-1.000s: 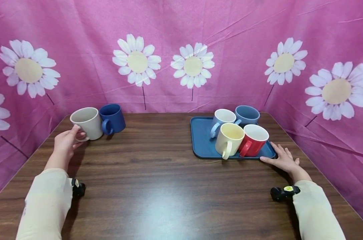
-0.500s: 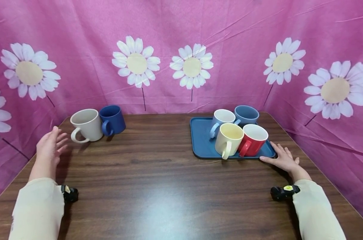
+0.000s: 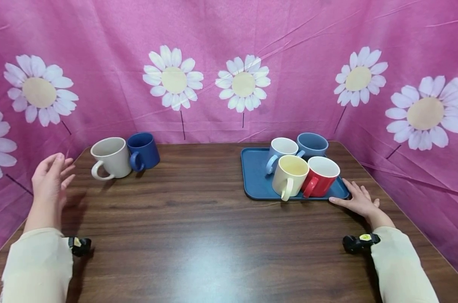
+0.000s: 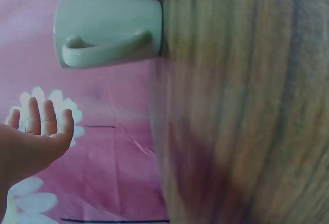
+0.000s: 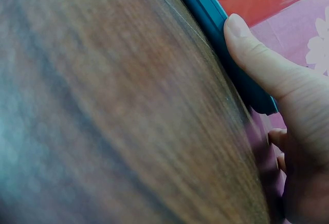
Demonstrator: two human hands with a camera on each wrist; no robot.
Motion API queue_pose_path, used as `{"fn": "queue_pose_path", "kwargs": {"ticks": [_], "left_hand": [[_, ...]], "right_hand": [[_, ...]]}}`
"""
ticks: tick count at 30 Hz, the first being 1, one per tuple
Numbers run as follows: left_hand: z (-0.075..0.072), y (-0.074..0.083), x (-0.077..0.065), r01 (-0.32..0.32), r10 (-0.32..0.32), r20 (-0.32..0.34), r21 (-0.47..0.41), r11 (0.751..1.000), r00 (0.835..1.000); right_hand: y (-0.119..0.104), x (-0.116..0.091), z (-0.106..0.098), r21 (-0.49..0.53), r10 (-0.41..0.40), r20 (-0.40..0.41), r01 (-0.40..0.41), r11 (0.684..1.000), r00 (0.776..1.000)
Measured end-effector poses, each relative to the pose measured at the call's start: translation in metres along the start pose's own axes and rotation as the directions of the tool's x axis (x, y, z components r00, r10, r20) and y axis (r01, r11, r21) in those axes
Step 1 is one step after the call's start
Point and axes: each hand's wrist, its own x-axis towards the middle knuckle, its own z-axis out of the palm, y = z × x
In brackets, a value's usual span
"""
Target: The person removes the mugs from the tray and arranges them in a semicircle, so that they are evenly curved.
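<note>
Hovering above the table at the far left, my left hand (image 3: 49,179) holds nothing, its fingers loosely extended. To its right, a light grey mug (image 3: 113,158) stands upright, handle toward me; the left wrist view also shows this grey mug (image 4: 108,26), apart from the hand. A dark blue mug (image 3: 145,149) is beside it. My right hand (image 3: 359,202) rests at the near right corner of a blue tray (image 3: 253,179), fingers spread. Its thumb (image 5: 257,54) touches the tray's front rim. On the tray, a yellow mug (image 3: 287,179) and a red mug (image 3: 318,183) are nearest.
Behind those two, a light blue mug (image 3: 280,149) and a slate blue mug (image 3: 314,145) also stand on the tray. A wood-grain table (image 3: 198,202) spreads between the two groups. A pink cloth with daisies (image 3: 210,33) hangs along the back and sides.
My left hand has let go of the grey mug's handle and drawn away to the left. The grey mug stays where it was. The right hand keeps its place at the tray.
</note>
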Motion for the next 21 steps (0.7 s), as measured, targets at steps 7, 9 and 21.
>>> {"fn": "queue_pose_path", "kwargs": {"ticks": [7,9,21], "left_hand": [[0.027,-0.003,-0.006,-0.108,0.089,0.149,0.124,0.986,0.985],[0.034,-0.005,-0.007,-0.136,0.103,0.178,0.182,0.974,0.979],[0.061,-0.027,-0.007,-0.217,0.1,0.288,0.412,0.885,0.952]], "right_hand": [[0.002,0.002,0.001,0.007,0.001,-0.002,-0.001,1.0,1.0],[0.002,0.002,0.001,0.007,0.0,-0.001,0.0,1.0,1.0],[-0.001,0.0,0.0,0.0,0.001,0.006,-0.001,1.0,1.0]]}}
